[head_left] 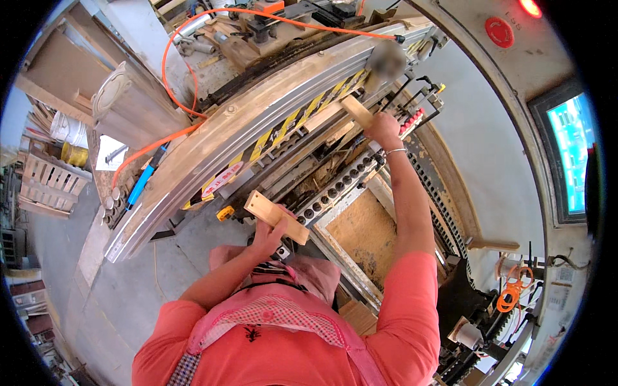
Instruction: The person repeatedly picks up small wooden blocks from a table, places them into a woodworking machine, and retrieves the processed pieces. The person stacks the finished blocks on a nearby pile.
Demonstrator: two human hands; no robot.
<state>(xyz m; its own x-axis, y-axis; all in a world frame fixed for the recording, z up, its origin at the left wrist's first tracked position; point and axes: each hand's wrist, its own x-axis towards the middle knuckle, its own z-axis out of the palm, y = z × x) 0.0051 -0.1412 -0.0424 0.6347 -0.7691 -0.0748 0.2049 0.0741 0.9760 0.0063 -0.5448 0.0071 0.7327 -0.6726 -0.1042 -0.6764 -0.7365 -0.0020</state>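
Observation:
My left hand (269,237) is closed on a short wooden board (275,216) with small holes near its far end. That board is held in front of my apron, at the near end of the machine. With the arm stretched forward, my right hand (383,130) grips a second wooden block (356,112) over the machine's far part. Some of my right fingers are hidden behind the hand. Between the two hands runs a rail with a row of round black knobs (341,185).
A long beam with yellow-black striped tape (277,132) crosses beyond my hands. An orange hose (168,58) loops over it, near a blue air gun (145,180). Sawdust fills a framed bed (364,231). At the right stand a control panel with a lit screen (570,154) and a red button (499,32).

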